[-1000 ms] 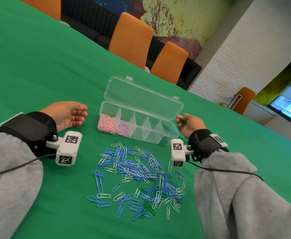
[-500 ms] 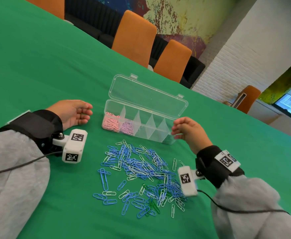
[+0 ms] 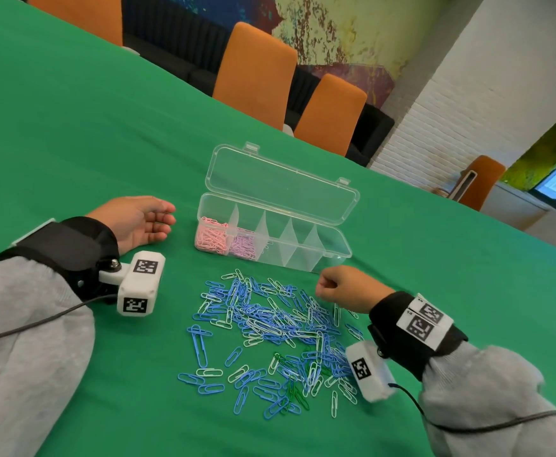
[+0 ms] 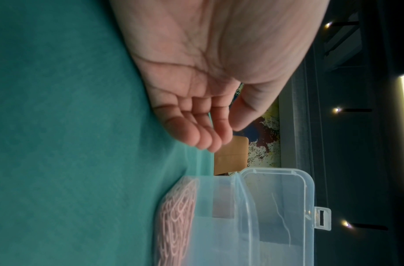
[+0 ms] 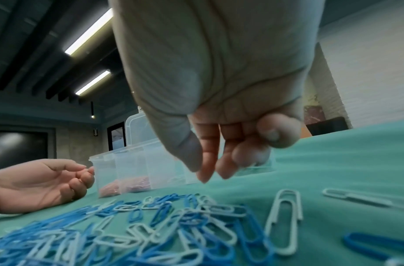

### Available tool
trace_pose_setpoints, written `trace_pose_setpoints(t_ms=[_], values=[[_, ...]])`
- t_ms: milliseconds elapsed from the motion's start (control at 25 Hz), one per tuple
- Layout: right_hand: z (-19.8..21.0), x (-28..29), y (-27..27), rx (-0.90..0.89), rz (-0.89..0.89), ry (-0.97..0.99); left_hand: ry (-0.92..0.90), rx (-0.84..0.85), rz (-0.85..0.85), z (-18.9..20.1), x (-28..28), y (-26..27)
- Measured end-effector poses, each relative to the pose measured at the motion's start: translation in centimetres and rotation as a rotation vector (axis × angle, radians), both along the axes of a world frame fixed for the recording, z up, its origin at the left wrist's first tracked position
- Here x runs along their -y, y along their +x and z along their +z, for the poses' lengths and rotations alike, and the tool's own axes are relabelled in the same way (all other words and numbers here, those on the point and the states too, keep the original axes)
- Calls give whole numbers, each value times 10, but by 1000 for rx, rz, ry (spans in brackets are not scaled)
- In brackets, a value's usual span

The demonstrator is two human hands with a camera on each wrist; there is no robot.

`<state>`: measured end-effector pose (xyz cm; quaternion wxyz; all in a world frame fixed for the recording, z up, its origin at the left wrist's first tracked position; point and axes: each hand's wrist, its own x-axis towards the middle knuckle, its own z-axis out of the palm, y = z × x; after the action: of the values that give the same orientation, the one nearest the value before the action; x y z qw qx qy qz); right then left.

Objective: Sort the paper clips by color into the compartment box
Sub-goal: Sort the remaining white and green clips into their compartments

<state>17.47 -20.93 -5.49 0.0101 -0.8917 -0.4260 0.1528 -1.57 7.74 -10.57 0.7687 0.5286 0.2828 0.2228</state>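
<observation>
hovering over the clips, the right hand has curled, empty fingers. the left hand rests relaxed, empty, left of the box.

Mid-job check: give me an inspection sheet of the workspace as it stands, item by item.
Surface: green tablecloth.
Job's things: clear compartment box, lid open; pink clips and purple clips fill its two leftmost compartments. Loose clip pile of blue, white and a few green.
Clutter: nothing seen.
Hands: left hand relaxed, palm up, holding nothing; right hand curled over the pile's edge, nothing visibly held.
Cables: black cable from each wrist camera.
Surroundings: orange chairs, white brick wall.
</observation>
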Motion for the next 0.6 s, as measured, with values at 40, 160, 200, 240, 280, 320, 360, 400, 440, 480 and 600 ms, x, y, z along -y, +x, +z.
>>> trace_pose_setpoints(t_ms=[40, 160, 200, 240, 280, 320, 360, 400, 440, 480, 600], values=[[-1, -1, -2, -76, 16, 34, 0, 0, -2, 0, 0, 0], [-4, -2, -8, -167, 69, -45, 7, -5, -4, -2, 0, 0], [-3, -2, -7, -106, 65, -82, 9, -5, -6, -2, 0, 0], [-3, -1, -4, -28, 45, -89, 11, -4, -9, -1, 1, 0], [-1, 1, 0, 45, 12, -74, 14, -2, -11, -1, 1, 0], [0, 4, 4, 94, -27, -47, 18, -2, -13, -1, 1, 0], [0, 5, 7, 114, -57, -11, 22, -3, -13, -1, 1, 0], [0, 5, 9, 107, -72, 23, 24, -5, -13, -1, 1, 0], [0, 4, 9, 79, -74, 49, 26, -6, -15, -1, 0, 0], [-2, 2, 7, 41, -68, 63, 26, -7, -16, -1, 0, 0], [-8, -14, -1, -31, -64, 43, 26, -12, -14, -1, 2, 0]])
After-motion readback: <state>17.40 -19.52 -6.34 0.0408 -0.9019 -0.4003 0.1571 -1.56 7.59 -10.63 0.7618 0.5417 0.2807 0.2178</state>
